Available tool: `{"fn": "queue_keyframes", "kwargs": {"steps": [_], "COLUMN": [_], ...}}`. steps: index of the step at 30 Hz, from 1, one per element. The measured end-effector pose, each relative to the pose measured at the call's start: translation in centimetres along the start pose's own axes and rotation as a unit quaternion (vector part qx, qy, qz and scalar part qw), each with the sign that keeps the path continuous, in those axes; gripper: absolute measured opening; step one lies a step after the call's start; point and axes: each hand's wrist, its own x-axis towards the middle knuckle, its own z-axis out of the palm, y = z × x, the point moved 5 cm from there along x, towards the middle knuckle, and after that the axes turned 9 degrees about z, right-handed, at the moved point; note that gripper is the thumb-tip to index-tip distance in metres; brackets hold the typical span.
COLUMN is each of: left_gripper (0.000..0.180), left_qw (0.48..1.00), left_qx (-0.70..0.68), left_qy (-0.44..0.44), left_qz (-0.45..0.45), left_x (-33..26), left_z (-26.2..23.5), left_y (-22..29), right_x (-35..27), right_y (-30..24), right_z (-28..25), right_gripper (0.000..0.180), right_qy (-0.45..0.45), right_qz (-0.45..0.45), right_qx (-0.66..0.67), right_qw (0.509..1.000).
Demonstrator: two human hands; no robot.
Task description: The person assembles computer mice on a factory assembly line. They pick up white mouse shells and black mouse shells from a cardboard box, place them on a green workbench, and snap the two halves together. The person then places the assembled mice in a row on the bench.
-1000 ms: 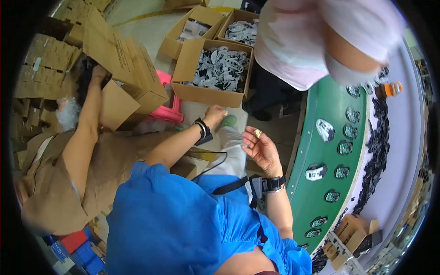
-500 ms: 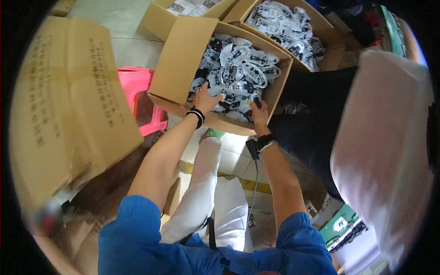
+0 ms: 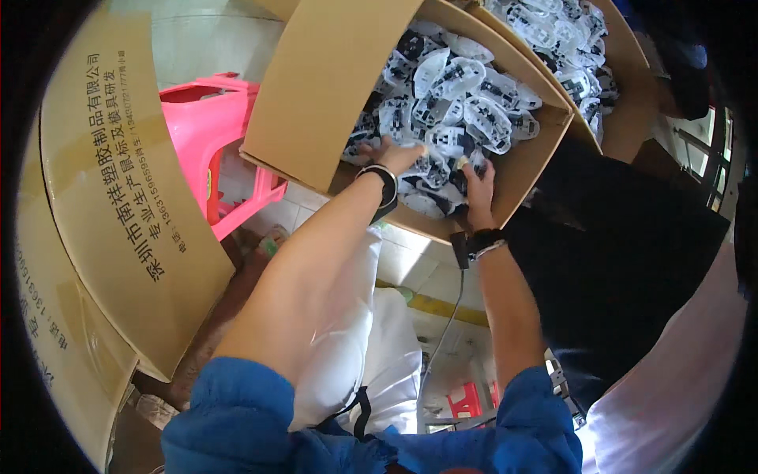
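Note:
An open cardboard box (image 3: pixel 517 186) holds a heap of white and black oval plastic shells (image 3: pixel 485 122), shaped like computer-mouse parts. Over the near left of the heap, my left hand (image 3: pixel 395 156) rests with its thumb stretched out. Its fingertips sink partly among the shells. My right hand (image 3: pixel 478 189) reaches over the near wall into the right side of the heap, thumb and finger apart. A pale covering shows on each thumb tip. Dark pieces lie near the right fingers, but I see nothing clearly gripped. Each wrist wears a dark band.
A second open box (image 3: pixel 632 87) of similar shells stands behind on the right. Pink plastic stools (image 3: pixel 209 122) are at the left, beside a large carton (image 3: pixel 142 189). A person in dark clothing (image 3: pixel 608 229) is close on the right. A cable (image 3: pixel 446 332) hangs from my right wrist.
The view has shifted, so the box appears larger and further right. Both hands are still in the heap. The dark piece by my right fingers no longer shows clearly.

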Motion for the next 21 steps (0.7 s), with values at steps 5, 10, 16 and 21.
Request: {"fn": "queue_keyframes", "kwargs": {"steps": [5, 10, 16, 21], "left_gripper": [0.092, 0.085, 0.094, 0.088], "left_qw": [0.986, 0.988, 0.979, 0.978], "left_qx": [-0.096, -0.144, -0.115, -0.198], "left_qy": [0.129, 0.018, 0.161, 0.067], "left_qz": [-0.033, 0.055, -0.044, 0.008], "left_x": [-1.6, -1.4, -0.9, -1.5], "left_z": [-2.6, -1.4, -0.4, 0.9], "left_y": [-0.6, -1.3, -1.4, -2.1], "right_x": [0.1, -1.8, -2.7, -5.2], "right_y": [-1.8, -1.5, -1.9, -0.8], "right_z": [0.7, 1.5, 2.4, 2.9], "right_gripper": [0.094, 0.077, 0.069, 0.071], "right_qy": [-0.013, -0.12, -0.124, -0.114], "right_qz": [0.002, 0.066, 0.118, 0.05], "right_qx": [0.006, 0.185, 0.302, 0.267], "right_qw": [1.0, 0.973, 0.938, 0.956]}}
